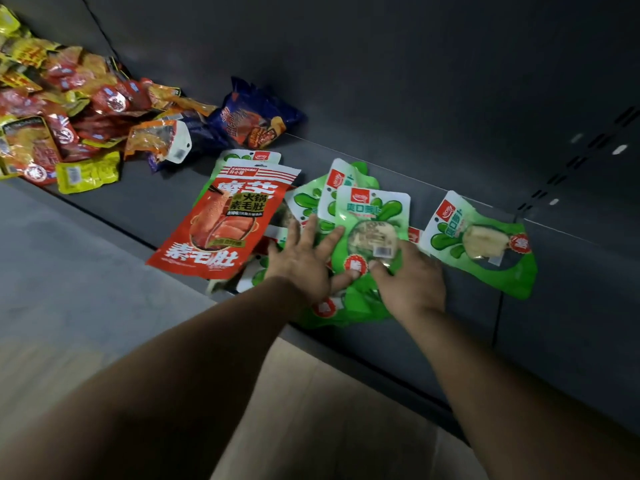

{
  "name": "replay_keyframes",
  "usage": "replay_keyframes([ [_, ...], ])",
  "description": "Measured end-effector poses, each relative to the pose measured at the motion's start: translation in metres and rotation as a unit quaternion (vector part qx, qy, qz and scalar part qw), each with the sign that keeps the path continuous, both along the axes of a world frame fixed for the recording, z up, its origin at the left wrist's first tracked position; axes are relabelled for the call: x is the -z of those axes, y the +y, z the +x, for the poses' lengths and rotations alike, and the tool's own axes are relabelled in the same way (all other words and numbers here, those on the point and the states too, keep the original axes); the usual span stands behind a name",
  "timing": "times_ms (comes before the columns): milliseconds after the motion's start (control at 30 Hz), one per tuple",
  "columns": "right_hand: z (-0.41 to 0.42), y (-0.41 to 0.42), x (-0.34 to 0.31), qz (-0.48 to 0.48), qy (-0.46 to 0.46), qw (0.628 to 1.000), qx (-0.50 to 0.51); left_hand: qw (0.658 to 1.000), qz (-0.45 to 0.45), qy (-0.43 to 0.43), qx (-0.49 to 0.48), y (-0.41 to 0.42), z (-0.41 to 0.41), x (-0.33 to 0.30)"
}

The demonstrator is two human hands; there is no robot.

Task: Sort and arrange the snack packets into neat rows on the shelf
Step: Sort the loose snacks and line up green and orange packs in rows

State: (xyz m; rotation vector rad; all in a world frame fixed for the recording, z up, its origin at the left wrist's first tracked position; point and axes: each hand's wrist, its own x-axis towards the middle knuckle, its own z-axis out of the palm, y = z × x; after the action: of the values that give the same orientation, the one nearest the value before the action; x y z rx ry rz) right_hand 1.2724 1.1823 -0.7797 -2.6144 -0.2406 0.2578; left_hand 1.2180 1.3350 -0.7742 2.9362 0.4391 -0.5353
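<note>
Mixed packets (62, 109): heaped far left on the shelf (450, 161).
Red packet (225, 220): flat, beside the green pile.
My left hand (304, 261): fingers spread, pressing green packets (311, 202).
My right hand (412, 278): pinching the top green packet (374, 216).
Lone green packet (485, 244): rightmost.

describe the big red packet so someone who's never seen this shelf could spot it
On the dark shelf, look just left of the two hands, beside the green packets. The red packet lies flat there, bigger than its neighbours, and the only one with large white lettering along its bottom.
</note>
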Motion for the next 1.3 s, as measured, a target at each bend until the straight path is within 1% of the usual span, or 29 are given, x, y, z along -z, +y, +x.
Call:
replay_keyframes([
  [167, -0.001, 0.029, -0.003, 0.005, 0.029, 0.997, -0.069, 0.999, 0.04, 0.0, -0.016, 0.038, -0.005, -0.001],
  [300, 0.005, 0.034, -0.008, 0.025, 0.076, 0.989, -0.124, 0.998, 0.058, -0.004, -0.016, 0.058, -0.006, -0.004],
  [367, 0.008, 0.03, -0.011, 0.05, 0.083, 0.989, -0.11, 0.995, 0.097, -0.024, -0.005, 0.057, -0.002, -0.009],
  [433, 0.013, 0.021, -0.014, 0.053, 0.051, 0.995, -0.072, 0.991, 0.122, -0.062, 0.009, 0.047, 0.007, -0.018],
  [467, 0.017, 0.015, -0.016, 0.041, 0.027, 0.997, -0.053, 0.989, 0.117, -0.085, 0.014, 0.038, 0.015, -0.022],
  [567, 0.03, -0.008, -0.017, -0.015, -0.023, 1.0, -0.004, 0.982, 0.048, -0.183, 0.013, 0.0, 0.042, -0.033],
  [633, 0.038, -0.025, -0.016, -0.057, -0.026, 0.998, 0.014, 0.977, -0.011, -0.213, 0.026, -0.031, 0.059, -0.033],
  [700, 0.043, -0.045, -0.012, -0.1, -0.008, 0.995, 0.003, 0.978, -0.064, -0.192, 0.044, -0.059, 0.074, -0.027],
  [767, 0.046, -0.065, -0.008, -0.151, 0.033, 0.987, -0.042, 0.98, -0.122, -0.149, 0.049, -0.081, 0.088, -0.016],
  [833, 0.048, -0.084, -0.005, -0.184, 0.072, 0.976, -0.094, 0.975, -0.187, -0.113, 0.034, -0.098, 0.097, -0.006],
  [867, 0.048, -0.091, -0.004, -0.188, 0.081, 0.972, -0.114, 0.974, -0.205, -0.096, 0.025, -0.105, 0.1, -0.002],
  [933, 0.049, -0.101, -0.002, -0.18, 0.081, 0.97, -0.144, 0.977, -0.2, -0.079, 0.011, -0.116, 0.101, 0.002],
  [1000, 0.046, -0.106, -0.002, -0.174, 0.078, 0.967, -0.169, 0.976, -0.197, -0.088, -0.01, -0.122, 0.1, 0.002],
  [1033, 0.045, -0.107, -0.001, -0.174, 0.078, 0.965, -0.179, 0.971, -0.219, -0.091, -0.027, -0.124, 0.1, 0.0],
  [1100, 0.042, -0.11, 0.0, -0.178, 0.076, 0.962, -0.194, 0.946, -0.299, -0.097, -0.082, -0.128, 0.101, -0.004],
  [1167, 0.042, -0.112, 0.0, -0.176, 0.075, 0.96, -0.204, 0.91, -0.367, -0.124, -0.147, -0.131, 0.101, -0.01],
  [1233, 0.041, -0.115, -0.002, -0.159, 0.078, 0.963, -0.204, 0.886, -0.396, -0.145, -0.195, -0.133, 0.099, -0.015],
  [1300, 0.04, -0.118, -0.005, -0.112, 0.071, 0.973, -0.187, 0.881, -0.404, -0.124, -0.21, -0.134, 0.096, -0.019],
])
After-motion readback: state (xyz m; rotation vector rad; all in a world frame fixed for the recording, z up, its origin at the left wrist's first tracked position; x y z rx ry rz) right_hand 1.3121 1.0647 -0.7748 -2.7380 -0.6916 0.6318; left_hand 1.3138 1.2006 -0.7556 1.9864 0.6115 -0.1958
